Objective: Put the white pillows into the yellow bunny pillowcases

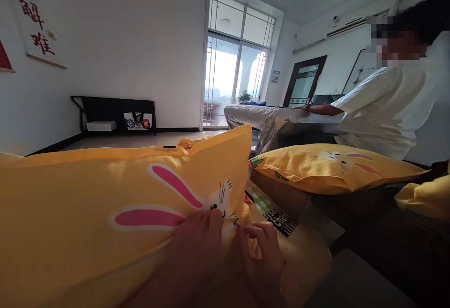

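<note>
A big yellow pillow (87, 205) with a pink-eared rabbit print fills the lower left, close to the camera. My left hand (197, 247) lies on its right end, fingers pressed onto the fabric near the rabbit's face. My right hand (262, 251) is right beside it, fingers curled in a pinch at the pillowcase's open edge, near a small zipper (235, 221). A tag with a black and green pattern (274, 212) shows just beyond my right hand.
A second yellow rabbit pillow (330, 165) lies on a dark table (351, 205) to the right. Behind it a person in a white shirt (386, 106) leans over a grey covered table (267, 116). A dark low shelf (116, 113) stands at the far wall.
</note>
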`<state>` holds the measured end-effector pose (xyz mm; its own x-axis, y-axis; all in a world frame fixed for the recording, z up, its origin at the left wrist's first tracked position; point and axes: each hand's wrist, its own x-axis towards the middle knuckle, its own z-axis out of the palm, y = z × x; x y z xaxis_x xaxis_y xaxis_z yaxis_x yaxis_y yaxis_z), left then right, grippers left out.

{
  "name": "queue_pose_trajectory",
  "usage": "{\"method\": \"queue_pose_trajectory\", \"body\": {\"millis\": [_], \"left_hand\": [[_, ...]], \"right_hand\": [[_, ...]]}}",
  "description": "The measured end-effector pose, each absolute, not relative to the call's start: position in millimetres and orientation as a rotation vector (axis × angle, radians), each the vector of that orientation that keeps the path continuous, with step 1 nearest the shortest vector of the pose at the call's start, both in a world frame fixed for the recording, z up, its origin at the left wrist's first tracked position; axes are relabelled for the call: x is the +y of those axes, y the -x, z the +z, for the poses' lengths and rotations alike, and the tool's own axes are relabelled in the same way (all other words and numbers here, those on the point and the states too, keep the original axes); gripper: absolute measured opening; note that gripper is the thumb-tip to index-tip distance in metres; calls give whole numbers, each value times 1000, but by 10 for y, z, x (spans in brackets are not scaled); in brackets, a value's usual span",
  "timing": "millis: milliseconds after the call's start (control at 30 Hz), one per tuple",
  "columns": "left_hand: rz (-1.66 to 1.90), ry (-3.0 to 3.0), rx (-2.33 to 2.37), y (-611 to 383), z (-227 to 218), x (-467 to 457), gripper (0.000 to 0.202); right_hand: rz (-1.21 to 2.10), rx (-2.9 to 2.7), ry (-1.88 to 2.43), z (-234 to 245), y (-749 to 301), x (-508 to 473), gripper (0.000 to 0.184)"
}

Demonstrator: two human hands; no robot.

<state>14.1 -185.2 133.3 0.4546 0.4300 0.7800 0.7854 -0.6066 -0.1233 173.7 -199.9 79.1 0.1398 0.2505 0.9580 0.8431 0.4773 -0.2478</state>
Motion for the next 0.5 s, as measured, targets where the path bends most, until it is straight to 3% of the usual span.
{"method": "queue_pose_trajectory", "body": {"millis": [500], "left_hand": [[-994,2354,-1079,-132,1359,-1909,22]], "right_hand": [[-853,-1403,1113,868,-1888,-1917,11]]}}
